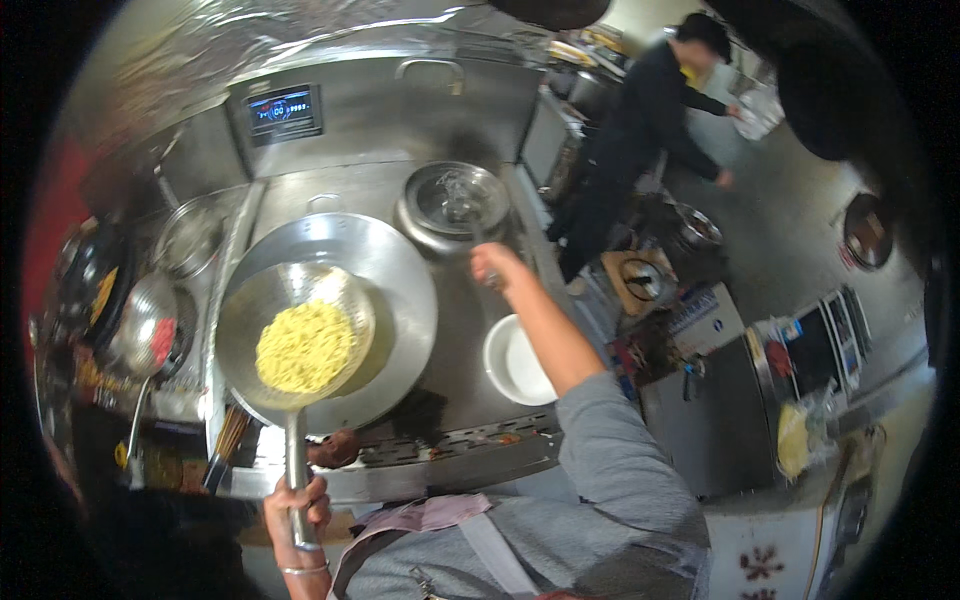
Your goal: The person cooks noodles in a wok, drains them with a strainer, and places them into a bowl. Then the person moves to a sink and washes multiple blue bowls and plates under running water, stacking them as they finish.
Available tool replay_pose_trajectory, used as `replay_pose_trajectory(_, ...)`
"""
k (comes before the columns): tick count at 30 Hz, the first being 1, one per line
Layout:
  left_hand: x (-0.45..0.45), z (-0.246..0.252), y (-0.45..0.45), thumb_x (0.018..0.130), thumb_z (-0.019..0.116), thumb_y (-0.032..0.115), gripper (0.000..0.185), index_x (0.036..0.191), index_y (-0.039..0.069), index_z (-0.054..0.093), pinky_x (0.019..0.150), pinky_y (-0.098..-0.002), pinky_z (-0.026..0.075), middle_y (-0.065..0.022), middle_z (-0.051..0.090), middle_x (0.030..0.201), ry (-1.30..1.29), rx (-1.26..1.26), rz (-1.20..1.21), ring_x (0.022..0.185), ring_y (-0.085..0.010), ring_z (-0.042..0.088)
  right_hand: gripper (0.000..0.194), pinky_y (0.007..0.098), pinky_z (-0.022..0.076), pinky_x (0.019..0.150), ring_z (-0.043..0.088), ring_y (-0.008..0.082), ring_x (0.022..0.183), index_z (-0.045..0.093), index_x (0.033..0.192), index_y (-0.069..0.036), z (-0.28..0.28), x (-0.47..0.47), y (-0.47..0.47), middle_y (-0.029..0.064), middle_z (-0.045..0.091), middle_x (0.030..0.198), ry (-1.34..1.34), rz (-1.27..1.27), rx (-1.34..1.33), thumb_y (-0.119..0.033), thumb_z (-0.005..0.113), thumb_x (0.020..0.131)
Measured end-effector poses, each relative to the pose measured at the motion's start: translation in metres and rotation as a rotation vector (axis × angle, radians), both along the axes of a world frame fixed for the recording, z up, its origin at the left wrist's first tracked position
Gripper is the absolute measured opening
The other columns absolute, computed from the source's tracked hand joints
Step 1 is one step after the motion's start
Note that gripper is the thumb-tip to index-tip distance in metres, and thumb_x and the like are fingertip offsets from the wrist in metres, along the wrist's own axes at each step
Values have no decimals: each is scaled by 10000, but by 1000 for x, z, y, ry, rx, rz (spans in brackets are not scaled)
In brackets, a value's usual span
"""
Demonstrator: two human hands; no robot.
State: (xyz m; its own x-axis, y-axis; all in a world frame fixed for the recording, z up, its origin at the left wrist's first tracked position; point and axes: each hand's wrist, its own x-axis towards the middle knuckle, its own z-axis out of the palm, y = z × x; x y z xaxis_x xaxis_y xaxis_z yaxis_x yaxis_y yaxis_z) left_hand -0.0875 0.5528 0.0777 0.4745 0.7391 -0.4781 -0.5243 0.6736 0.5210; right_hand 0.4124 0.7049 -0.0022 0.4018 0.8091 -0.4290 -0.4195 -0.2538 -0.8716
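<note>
My left hand grips the steel handle of a large strainer, raised over a wide metal wok. Yellow noodles lie heaped in the strainer. With my right arm stretched forward, my right hand holds the handle of a ladle, whose far end dips into a round metal pot of what looks like water. Below my right forearm stands a white bowl, partly covered by the arm.
On the left are a perforated skimmer with something red in it and a wire-mesh strainer. Brown sticks stand in a holder at the front edge. A person in dark clothes bends over at the back right. A lit display is on the back panel.
</note>
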Motion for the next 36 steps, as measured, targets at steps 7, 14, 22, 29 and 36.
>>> replay_pose_trajectory(7, 8, -10, 6, 602, 555, 42, 438, 1025, -33, 466, 356, -219, 384, -52, 431, 623, -174, -5, 2, 407, -135, 411, 149, 193, 351, 360, 403, 54, 395, 417, 858, 40, 33, 11, -37, -37, 416, 555, 786, 207, 257, -93, 481, 880)
replay_pose_trajectory(14, 6, -21, 17, 647, 546, 65, 353, 969, -59, 473, 346, -226, 384, -46, 488, 627, -62, 67, -61, 432, -120, 472, 189, 200, 358, 359, 405, 52, 402, 423, 999, 84, 71, -24, -102, -20, 385, 582, 798, 127, 337, -82, 417, 909)
replay_pose_trajectory(22, 12, -29, 29, 675, 548, 124, 163, 708, -29, 504, 376, -204, 380, -71, 530, 582, -55, 148, -82, 426, -99, 492, 325, 215, 351, 314, 422, 67, 360, 338, 1192, 109, 116, -102, -208, 19, 405, 600, 879, 234, 511, -80, 324, 928)
replay_pose_trajectory(29, 14, -38, 43, 679, 532, 87, 152, 576, 36, 432, 354, -245, 334, -86, 478, 531, -237, 222, -199, 428, -150, 423, 384, 263, 405, 315, 456, 103, 359, 259, 1261, 92, 140, -163, -272, 57, 432, 613, 889, 234, 429, -76, 308, 919)
replay_pose_trajectory(36, 4, -43, 37, 683, 524, 7, 172, 832, -6, 439, 369, -229, 458, -102, 516, 636, -269, 153, -201, 450, -151, 542, 368, 248, 361, 305, 428, 87, 344, 309, 1255, 23, 150, -203, -299, 26, 402, 592, 596, 357, 209, -47, 376, 900)
